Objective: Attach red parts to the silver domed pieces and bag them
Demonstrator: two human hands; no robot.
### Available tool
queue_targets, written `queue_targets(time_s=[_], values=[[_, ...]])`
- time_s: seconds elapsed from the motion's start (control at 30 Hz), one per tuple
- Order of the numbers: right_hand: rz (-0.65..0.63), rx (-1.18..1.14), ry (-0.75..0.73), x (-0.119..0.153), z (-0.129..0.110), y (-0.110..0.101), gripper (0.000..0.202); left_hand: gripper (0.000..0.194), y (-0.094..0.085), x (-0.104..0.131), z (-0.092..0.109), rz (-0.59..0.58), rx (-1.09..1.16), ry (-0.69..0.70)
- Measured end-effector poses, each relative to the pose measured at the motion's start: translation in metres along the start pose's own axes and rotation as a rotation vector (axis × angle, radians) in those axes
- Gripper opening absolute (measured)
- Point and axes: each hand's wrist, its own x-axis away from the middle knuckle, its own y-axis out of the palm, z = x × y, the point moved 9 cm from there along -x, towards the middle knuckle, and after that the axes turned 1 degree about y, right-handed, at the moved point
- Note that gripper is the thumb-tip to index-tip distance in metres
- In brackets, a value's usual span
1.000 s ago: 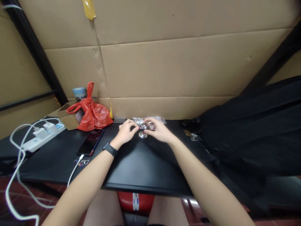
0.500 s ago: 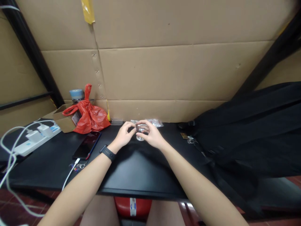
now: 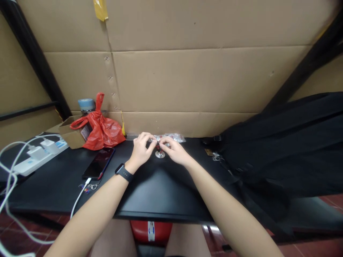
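Observation:
A small shiny object with a round silvery base stands on the black table, with a dark upper part between my hands. My left hand, with a black watch on its wrist, is closed at the fingertips on the left side of the dark part. From the right, my right hand pinches at the same part with thumb and fingers. The fingers partly hide it, so its exact shape cannot be made out. Clear plastic packaging lies behind my hands.
A red plastic bag, an open cardboard box, a phone with a white cable and a white power strip are on the left. Keys and a large black bag are on the right. Cardboard walls the back.
The fingers of both hands have drawn in closer around the dark part. More of the round base shows below them. The view has shifted slightly.

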Motion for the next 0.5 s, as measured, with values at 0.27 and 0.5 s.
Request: queue_targets(time_s=[0.27,0.5], values=[[0.033,0.073,-0.035,0.0,0.004,0.001,0.016,0.019,0.033,0.005,-0.009,-0.27,0.002,0.048],[-0.038,0.357,-0.037,0.004,0.017,0.01,0.015,0.013,0.027,0.004,-0.027,-0.231,-0.224,0.013]])
